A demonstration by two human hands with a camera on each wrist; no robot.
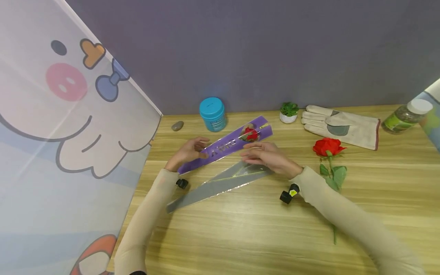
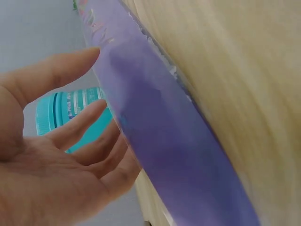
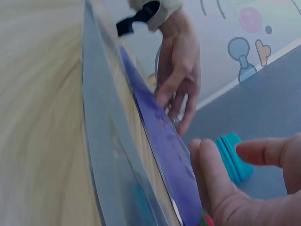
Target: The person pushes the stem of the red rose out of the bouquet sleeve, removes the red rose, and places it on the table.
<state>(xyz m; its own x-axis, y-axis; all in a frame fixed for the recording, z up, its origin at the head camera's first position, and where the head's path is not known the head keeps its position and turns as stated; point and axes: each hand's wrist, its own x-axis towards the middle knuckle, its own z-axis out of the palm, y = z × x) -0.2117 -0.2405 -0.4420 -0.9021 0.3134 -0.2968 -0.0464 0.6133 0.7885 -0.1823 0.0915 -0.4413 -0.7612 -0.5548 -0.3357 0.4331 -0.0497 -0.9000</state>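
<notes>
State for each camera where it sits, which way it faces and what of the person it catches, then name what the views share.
Head: looks forward and down at the wooden table; both sleeved arms, left hand and right hand at the purple sleeve.
Left wrist: looks along the open palm toward the teal jar.
Right wrist: looks across the table past its own fingers to the other hand.
Shared: purple sleeve and teal jar show in all three.

A light wooden table [image 1: 240, 236] is seen bearing a clear plastic sleeve [image 1: 220, 185], a red rose [image 1: 328, 147], a white work glove [image 1: 343, 126], a teal jar [image 1: 213, 114], a small potted succulent [image 1: 288, 112], a grey stone [image 1: 177, 125] and a green bottle [image 1: 405, 116].
</notes>
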